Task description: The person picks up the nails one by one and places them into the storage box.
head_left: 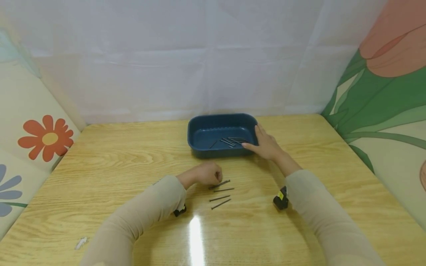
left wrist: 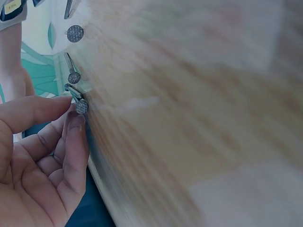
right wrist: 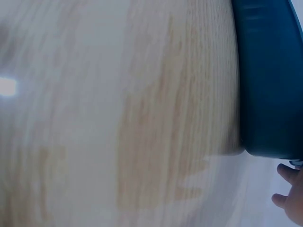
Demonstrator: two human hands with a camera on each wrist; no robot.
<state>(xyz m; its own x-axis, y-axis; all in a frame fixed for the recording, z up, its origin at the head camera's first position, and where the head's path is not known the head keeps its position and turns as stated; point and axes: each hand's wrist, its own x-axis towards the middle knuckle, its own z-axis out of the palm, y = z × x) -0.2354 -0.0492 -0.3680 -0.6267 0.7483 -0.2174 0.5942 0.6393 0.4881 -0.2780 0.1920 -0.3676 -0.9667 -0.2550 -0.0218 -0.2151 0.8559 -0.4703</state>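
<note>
My left hand (head_left: pixel 208 173) reaches over the table in front of the tray. In the left wrist view its thumb and forefinger pinch a nail (left wrist: pixel 82 107) close behind its round, textured head. Other nails (head_left: pixel 220 198) lie in a loose row just toward me, roughly side by side. My right hand (head_left: pixel 267 145) grips the dark blue tray (head_left: pixel 219 153) at its front right corner, thumb over the rim and fingers along the right side. In the right wrist view only some fingers (right wrist: pixel 288 174) show past the tray's end. Several nails (head_left: pixel 229 142) lie inside the tray.
The wooden table (head_left: pixel 133 147) runs back to a white cloth (head_left: pixel 149 85). Painted panels stand at both sides. A small white scrap (head_left: pixel 81 243) lies at the front left. Dark wrist devices (head_left: pixel 281 199) sit at both cuffs.
</note>
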